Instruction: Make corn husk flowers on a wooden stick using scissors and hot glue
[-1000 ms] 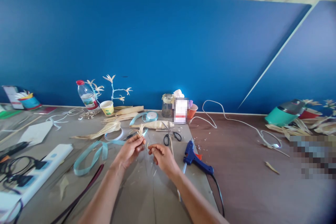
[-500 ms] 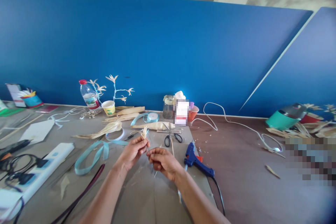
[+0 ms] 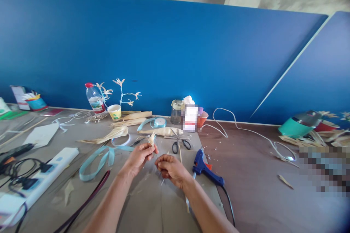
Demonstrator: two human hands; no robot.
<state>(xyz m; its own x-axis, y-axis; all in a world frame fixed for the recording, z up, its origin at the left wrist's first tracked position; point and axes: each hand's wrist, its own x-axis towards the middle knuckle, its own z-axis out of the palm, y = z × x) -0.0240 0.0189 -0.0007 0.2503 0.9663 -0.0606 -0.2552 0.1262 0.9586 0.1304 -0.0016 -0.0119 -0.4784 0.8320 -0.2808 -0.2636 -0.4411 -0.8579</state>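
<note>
My left hand is closed around the base of a small corn-husk flower, whose pale petals point up above the fingers. Just to the right, my right hand pinches the thin stem below the flower; the stem is fine and partly hidden by the fingers. Black-handled scissors lie beyond the hands. A blue glue gun rests to the right of my right hand. Light blue ribbon lies looped left of my left hand.
Dried husks and a ribbon roll lie behind the hands. A yellow paper cup, a bottle and a glass jar stand by the blue partition. A power strip with black cables sits at left.
The view has shifted slightly, so the table things appear a little further right. Both hands keep their hold on the flower and its stem, with hardly any movement.
</note>
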